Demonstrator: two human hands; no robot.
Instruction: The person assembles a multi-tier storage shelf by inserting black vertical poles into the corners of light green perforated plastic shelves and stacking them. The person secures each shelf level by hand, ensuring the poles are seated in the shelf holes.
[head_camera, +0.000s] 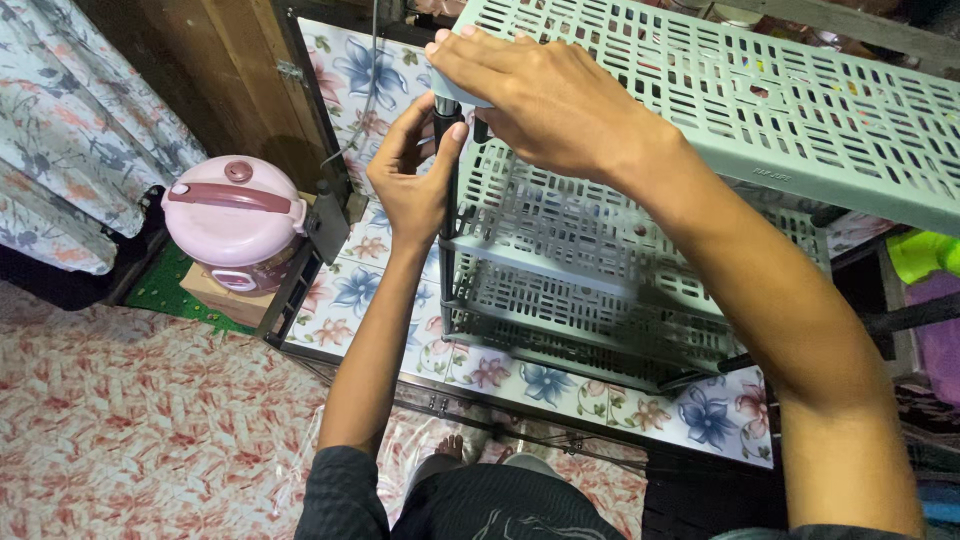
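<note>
Item: pale green plastic rack (600, 260) with slotted shelves, standing on a low bench (350, 290) covered in a flowered sheet.
Top shelf: the slotted shelf (760, 100) sits tilted across the upper right of the view, its near corner over a dark post (447, 170).
Lower shelves: two further slotted shelves show beneath, stacked one under the other, joined by dark upright posts at the corners.
Left hand: the left hand (412, 175) is raised from below, its grip closed round the dark post just under the top shelf's corner, thumb and fingers wrapped on the post.
Right hand: the right hand (530, 95) lies palm down over the corner of the top shelf, fingers curled over the edge, its grip pressed on the shelf directly above the left hand.
Position of rack: on the bench, in front of the person, left corner nearest the hands.
Cooker: a pink rice cooker (235, 220) with a lid handle stands on a cardboard box (225, 300), left of the bench.
Curtain: a flowered curtain (70, 130) hangs at far left.
Floor: patterned red and white floor covering (130, 420) below.
Person: dark clothing at the bottom edge; a bare foot (450, 447) shows under the bench.
</note>
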